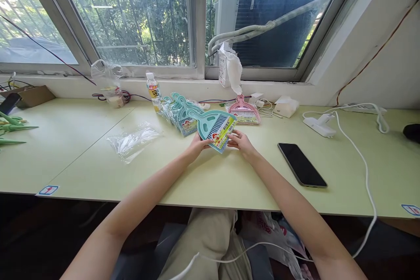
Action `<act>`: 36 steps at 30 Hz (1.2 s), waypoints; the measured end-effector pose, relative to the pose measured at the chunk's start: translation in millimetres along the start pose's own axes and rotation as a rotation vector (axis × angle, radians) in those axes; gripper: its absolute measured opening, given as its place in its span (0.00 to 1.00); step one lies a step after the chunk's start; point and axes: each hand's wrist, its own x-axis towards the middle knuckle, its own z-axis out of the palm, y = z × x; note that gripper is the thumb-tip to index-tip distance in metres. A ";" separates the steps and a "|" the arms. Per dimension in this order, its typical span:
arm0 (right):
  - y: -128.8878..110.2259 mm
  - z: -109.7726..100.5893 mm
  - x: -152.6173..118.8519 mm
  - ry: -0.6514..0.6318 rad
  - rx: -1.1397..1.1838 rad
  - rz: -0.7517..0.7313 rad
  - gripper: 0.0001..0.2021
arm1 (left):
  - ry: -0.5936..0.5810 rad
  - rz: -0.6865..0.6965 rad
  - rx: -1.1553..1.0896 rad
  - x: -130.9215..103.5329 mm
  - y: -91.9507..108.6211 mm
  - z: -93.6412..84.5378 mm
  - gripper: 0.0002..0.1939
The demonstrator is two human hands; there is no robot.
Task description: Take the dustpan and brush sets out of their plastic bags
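A teal dustpan-and-brush set (210,126) with a yellow-green printed label is held above the table, its handle pointing to the back left. My left hand (197,145) grips its lower left edge, fingers closed. At the right edge, by the label, my right hand (241,142) holds it with thumb and fingers. Behind it lies a pile of teal sets (183,111) in clear wrapping. A pink set (243,111) lies farther back to the right. An unfilled-looking clear plastic bag (133,141) is left of my hands.
A bottle (153,89) stands behind the teal pile. To the right are a black phone (302,165), a white device (320,125) and a long white cable (361,157). Green objects (11,127) and a cardboard box (36,95) are at the far left of the table (108,179).
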 end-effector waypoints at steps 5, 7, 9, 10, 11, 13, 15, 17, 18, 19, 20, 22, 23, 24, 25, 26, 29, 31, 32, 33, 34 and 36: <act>0.5 0.1 0.4 0.043 0.004 -0.030 0.16 | -0.016 0.000 0.040 -2.5 1.8 1.9 0.34; -0.1 -0.3 1.0 0.057 0.013 -0.038 0.16 | -0.037 0.004 0.082 -3.6 3.2 1.8 0.35; -1.1 -1.3 1.6 0.080 0.037 -0.036 0.17 | -0.063 0.003 0.144 -4.0 5.4 1.2 0.35; -1.8 -2.1 2.0 0.090 0.052 -0.032 0.17 | -0.080 -0.008 0.182 -3.7 7.0 0.6 0.34; -2.4 -3.1 2.3 0.101 0.067 -0.027 0.17 | -0.099 -0.023 0.226 -3.3 9.2 -0.5 0.33; -3.3 -5.5 2.7 0.120 0.086 -0.017 0.18 | -0.100 -0.046 0.354 -2.5 16.2 -5.8 0.32; -3.8 -7.8 2.9 0.135 0.095 -0.021 0.18 | -0.013 0.021 0.579 -4.0 28.1 -18.2 0.34; -3.9 -9.6 2.8 0.138 0.104 -0.031 0.18 | 0.185 0.229 0.892 -11.3 45.8 -41.3 0.35; -3.9 -10.1 2.6 0.135 0.110 -0.036 0.18 | 0.296 0.375 1.066 -17.7 56.3 -57.4 0.34; -4.0 -10.2 2.4 0.130 0.118 -0.040 0.18 | 0.429 0.505 1.210 -26.0 67.3 -76.3 0.31; -4.0 -10.1 2.2 0.126 0.125 -0.041 0.18 | 0.527 0.564 1.337 -35.9 78.0 -97.5 0.27; -4.1 -8.9 1.8 0.121 0.137 -0.044 0.19 | 0.733 0.458 1.507 -59.2 96.1 -143.2 0.22; -4.0 -8.1 1.7 0.119 0.139 -0.045 0.19 | 0.764 0.329 1.576 -71.5 102.4 -165.6 0.22; -3.7 -7.2 1.6 0.115 0.138 -0.045 0.19 | 0.718 0.192 1.628 -83.5 106.7 -186.3 0.23; -3.2 -6.3 1.7 0.113 0.136 -0.045 0.20 | 0.648 0.066 1.653 -94.6 108.8 -204.3 0.25; -2.5 -5.6 1.9 0.110 0.132 -0.044 0.20 | 0.575 -0.023 1.670 -104.4 109.1 -218.8 0.27; 0.0 -4.7 2.8 0.099 0.114 -0.038 0.21 | 0.505 -0.132 1.719 -122.6 104.9 -240.3 0.21; 1.2 -5.5 3.1 0.098 0.103 -0.041 0.22 | 0.569 -0.138 1.771 -124.8 103.8 -238.5 0.15; 1.4 -6.1 3.1 0.098 0.099 -0.044 0.22 | 0.624 -0.127 1.792 -123.5 105.1 -234.4 0.14; 1.4 -6.8 3.0 0.100 0.096 -0.049 0.22 | 0.690 -0.103 1.805 -121.0 107.7 -228.7 0.14; 1.1 -7.5 2.9 0.103 0.095 -0.053 0.22 | 0.762 -0.061 1.808 -117.7 111.5 -221.8 0.15; 0.2 -8.7 2.7 0.115 0.095 -0.060 0.21 | 0.910 0.083 1.786 -109.4 121.3 -205.6 0.16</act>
